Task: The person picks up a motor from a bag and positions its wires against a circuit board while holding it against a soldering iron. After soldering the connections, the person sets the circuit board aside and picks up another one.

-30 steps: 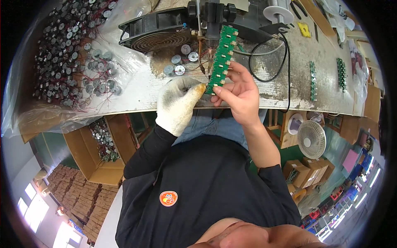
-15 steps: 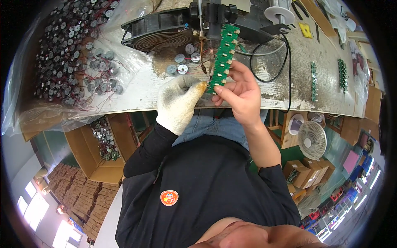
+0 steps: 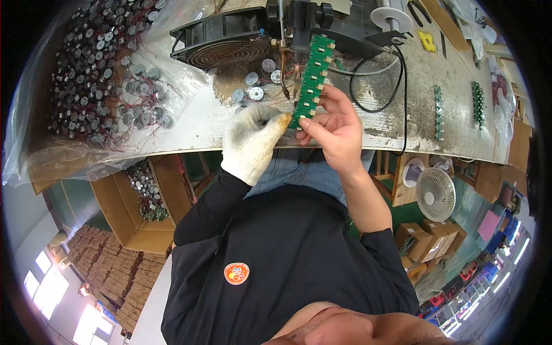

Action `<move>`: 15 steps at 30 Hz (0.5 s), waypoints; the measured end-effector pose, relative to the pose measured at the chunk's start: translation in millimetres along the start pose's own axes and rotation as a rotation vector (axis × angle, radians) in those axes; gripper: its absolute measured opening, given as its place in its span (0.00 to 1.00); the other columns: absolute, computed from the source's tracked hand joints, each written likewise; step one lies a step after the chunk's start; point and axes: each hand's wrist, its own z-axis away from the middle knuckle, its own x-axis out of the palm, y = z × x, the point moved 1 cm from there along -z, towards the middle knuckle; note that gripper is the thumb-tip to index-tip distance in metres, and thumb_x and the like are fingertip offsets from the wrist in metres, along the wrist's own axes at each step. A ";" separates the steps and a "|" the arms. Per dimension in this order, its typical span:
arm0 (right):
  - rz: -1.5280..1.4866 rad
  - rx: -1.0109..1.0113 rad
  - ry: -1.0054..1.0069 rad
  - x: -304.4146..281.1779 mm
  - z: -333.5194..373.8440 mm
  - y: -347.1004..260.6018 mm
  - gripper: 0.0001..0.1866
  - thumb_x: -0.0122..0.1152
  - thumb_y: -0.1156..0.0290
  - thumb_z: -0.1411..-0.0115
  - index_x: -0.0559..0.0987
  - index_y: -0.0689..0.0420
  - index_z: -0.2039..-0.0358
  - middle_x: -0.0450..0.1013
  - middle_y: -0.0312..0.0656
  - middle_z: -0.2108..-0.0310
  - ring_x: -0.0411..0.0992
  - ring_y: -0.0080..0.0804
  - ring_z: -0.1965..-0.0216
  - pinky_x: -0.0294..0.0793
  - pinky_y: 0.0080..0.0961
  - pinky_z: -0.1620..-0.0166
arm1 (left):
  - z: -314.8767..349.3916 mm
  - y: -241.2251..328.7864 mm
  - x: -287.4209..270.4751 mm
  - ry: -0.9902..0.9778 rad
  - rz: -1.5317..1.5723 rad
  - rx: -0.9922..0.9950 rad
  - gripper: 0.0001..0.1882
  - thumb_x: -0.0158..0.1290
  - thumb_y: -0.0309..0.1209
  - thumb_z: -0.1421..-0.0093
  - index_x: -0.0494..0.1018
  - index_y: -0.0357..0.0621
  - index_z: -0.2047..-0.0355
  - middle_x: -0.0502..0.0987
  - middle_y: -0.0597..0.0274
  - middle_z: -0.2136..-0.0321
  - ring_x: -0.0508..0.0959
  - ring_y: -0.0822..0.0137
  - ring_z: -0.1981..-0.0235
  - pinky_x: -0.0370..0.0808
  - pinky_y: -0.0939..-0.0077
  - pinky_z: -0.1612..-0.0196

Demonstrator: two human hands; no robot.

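A long green circuit board strip (image 3: 314, 75) with small pale connectors along its edge slants over the table's near edge. My bare right hand (image 3: 332, 123) grips its near end between thumb and fingers. My left hand (image 3: 253, 135), in a white glove with a stained thumb tip, is pinched closed against the strip's near left edge; whatever it pinches is hidden. Just beyond the glove lie several round metal discs (image 3: 256, 93), one partly covered by it. A thin soldering tip (image 3: 286, 86) points down from a stand (image 3: 300, 26) beside the strip.
A black fan (image 3: 227, 46) stands behind the discs. A big heap of wired discs (image 3: 92, 63) lies on plastic at the left. Right of my hands are a black cable (image 3: 404, 109), a spool (image 3: 392, 20), and two more strips (image 3: 439, 112). An open carton (image 3: 123, 213) sits below left.
My left hand has shifted slightly right along with a small shift of the whole view. Another disc now shows at the glove's far side. My right hand keeps its grip on the strip.
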 end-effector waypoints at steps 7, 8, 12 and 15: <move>-0.010 0.037 -0.011 0.0 0.6 -0.3 0.30 0.56 0.89 0.47 0.60 0.63 0.44 0.68 0.48 0.55 0.76 0.29 0.72 0.77 0.19 0.74 | 1.0 -1.8 2.4 0.053 0.057 0.002 0.08 0.56 0.29 0.42 0.75 0.34 0.70 0.76 0.63 0.77 0.74 0.76 0.75 0.71 0.80 0.71; -0.009 0.038 -0.009 0.2 0.9 0.3 0.30 0.56 0.89 0.47 0.60 0.63 0.44 0.68 0.48 0.55 0.76 0.29 0.72 0.77 0.19 0.74 | 0.6 -1.4 3.5 0.057 0.114 -0.015 0.08 0.56 0.29 0.42 0.75 0.34 0.71 0.76 0.63 0.77 0.73 0.76 0.75 0.70 0.80 0.71; -0.027 0.021 -0.009 1.4 2.1 0.4 0.29 0.55 0.89 0.47 0.60 0.64 0.45 0.69 0.49 0.55 0.76 0.29 0.73 0.78 0.19 0.74 | -0.3 -3.1 3.5 0.091 0.099 -0.022 0.09 0.57 0.30 0.43 0.75 0.34 0.71 0.76 0.63 0.78 0.73 0.77 0.75 0.70 0.80 0.72; -0.025 0.029 -0.016 0.8 2.2 -0.3 0.30 0.56 0.89 0.47 0.60 0.63 0.44 0.68 0.48 0.55 0.76 0.29 0.72 0.77 0.18 0.74 | -2.0 -5.6 3.9 0.106 0.063 0.016 0.10 0.57 0.31 0.43 0.75 0.34 0.71 0.76 0.63 0.78 0.73 0.77 0.75 0.70 0.80 0.72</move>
